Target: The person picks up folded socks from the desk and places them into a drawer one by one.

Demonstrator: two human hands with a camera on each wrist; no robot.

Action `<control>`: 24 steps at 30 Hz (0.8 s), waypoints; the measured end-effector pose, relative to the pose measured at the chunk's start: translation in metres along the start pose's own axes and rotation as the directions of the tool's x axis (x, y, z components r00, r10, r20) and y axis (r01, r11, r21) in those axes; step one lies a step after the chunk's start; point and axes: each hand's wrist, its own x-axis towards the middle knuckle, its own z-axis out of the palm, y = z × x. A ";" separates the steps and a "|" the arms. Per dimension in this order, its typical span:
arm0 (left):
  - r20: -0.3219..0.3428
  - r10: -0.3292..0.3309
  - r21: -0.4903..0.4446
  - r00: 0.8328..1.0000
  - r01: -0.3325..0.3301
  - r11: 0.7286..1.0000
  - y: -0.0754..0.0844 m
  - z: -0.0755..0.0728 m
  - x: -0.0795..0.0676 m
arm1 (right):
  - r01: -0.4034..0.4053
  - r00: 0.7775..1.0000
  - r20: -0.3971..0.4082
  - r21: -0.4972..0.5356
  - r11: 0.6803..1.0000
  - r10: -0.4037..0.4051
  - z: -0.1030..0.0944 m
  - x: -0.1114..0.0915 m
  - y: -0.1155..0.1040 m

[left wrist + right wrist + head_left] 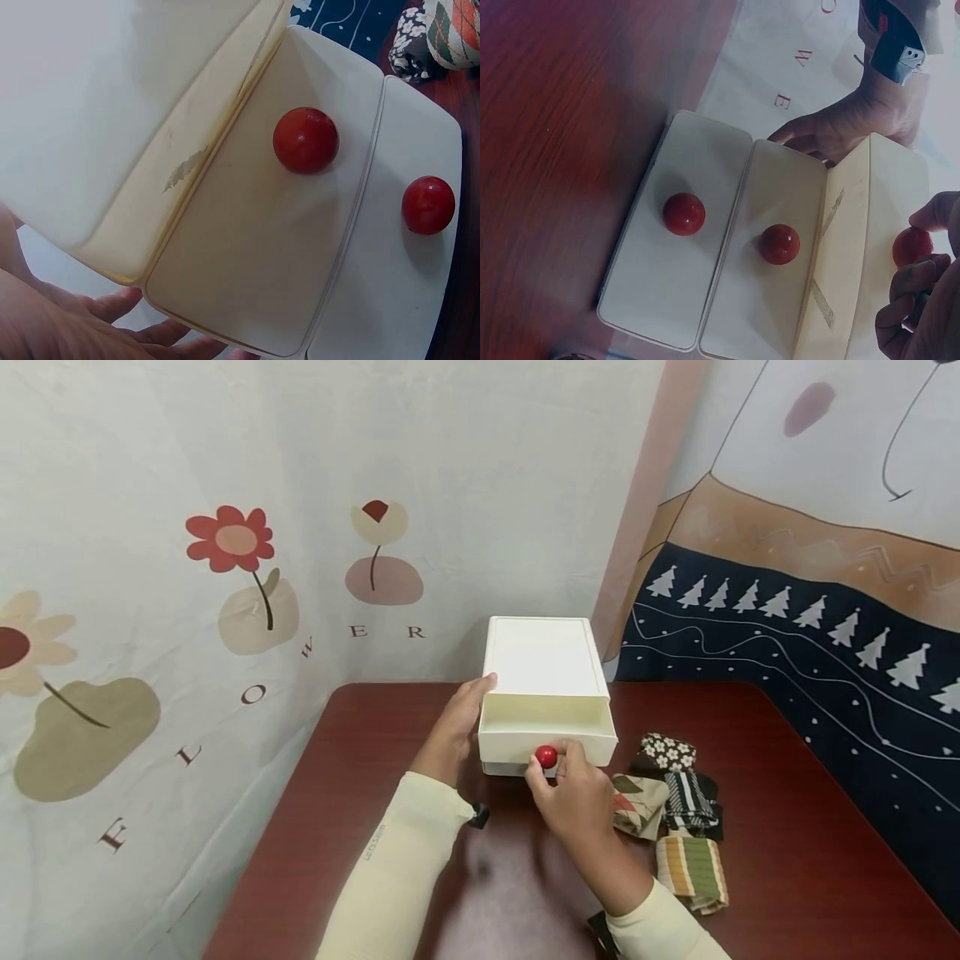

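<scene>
A white drawer unit (543,652) stands at the table's back edge. Its top drawer (510,745) is pulled out toward me. My right hand (581,793) pinches that drawer's red round knob (913,247) between thumb and fingers. Against the unit's left side rests my left hand (461,714), thumb at the top edge; in the left wrist view its fingers (165,332) lie extended along the side. Below the pulled-out drawer, two closed drawers show in the right wrist view, each with a red knob: the middle knob (779,244) and the bottom knob (684,214).
Right of the unit, several folded patterned cloths lie on the dark red table (780,827): a floral one (667,752), an argyle one (639,806), a black-and-white striped one (690,802) and a green-and-yellow striped one (692,870). A printed curtain (450,510) hangs right behind the table.
</scene>
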 end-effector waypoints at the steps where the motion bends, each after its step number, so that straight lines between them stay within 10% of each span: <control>1: 0.001 0.004 0.010 1.000 -0.004 1.000 0.000 0.000 0.000 | 0.007 1.000 -0.005 0.002 1.000 -0.007 0.000 -0.001 0.000; 24: -0.007 0.016 0.029 1.000 -0.016 0.999 -0.004 0.002 0.001 | 0.060 0.998 -0.032 0.008 0.998 -0.060 -0.012 -0.013 0.000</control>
